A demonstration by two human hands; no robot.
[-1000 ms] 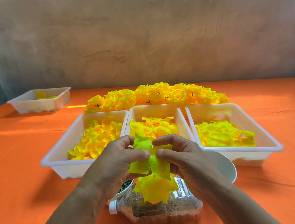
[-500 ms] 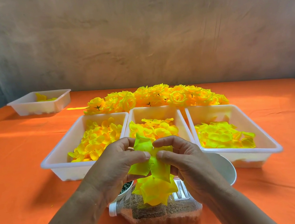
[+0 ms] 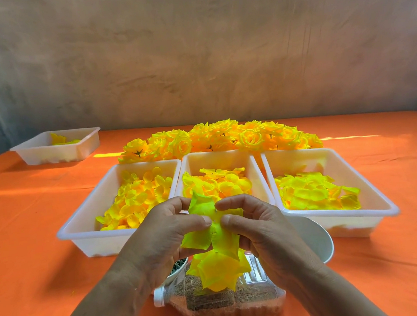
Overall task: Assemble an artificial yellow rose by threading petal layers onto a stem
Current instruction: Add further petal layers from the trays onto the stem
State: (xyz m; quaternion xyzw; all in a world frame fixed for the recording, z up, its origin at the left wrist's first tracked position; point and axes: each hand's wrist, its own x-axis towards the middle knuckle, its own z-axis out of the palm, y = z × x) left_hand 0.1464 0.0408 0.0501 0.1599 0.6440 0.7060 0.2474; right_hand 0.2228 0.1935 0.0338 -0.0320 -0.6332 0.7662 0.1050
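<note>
My left hand (image 3: 164,235) and my right hand (image 3: 256,225) meet in front of me, thumbs and forefingers pinching a yellow-green petal layer (image 3: 202,208) at its middle. Below it hangs a part-built yellow rose (image 3: 217,268) of larger petals; its stem is hidden behind the petals and fingers. Three white trays stand just beyond: the left tray (image 3: 80,224), the middle tray (image 3: 217,156) and the right tray (image 3: 379,203), each holding loose yellow petal layers.
A heap of finished yellow roses (image 3: 220,138) lies behind the trays. A fourth white tray (image 3: 84,146) sits far left. Under my hands lies a clear bottle of brown grains (image 3: 219,304), with a small bowl of dark pieces (image 3: 178,266) and a white bowl (image 3: 315,239) beside it, all on the orange cloth (image 3: 26,256).
Both hands keep their pinch on the petal layer at the same spot. The view has tilted down a little. Nothing else has moved.
</note>
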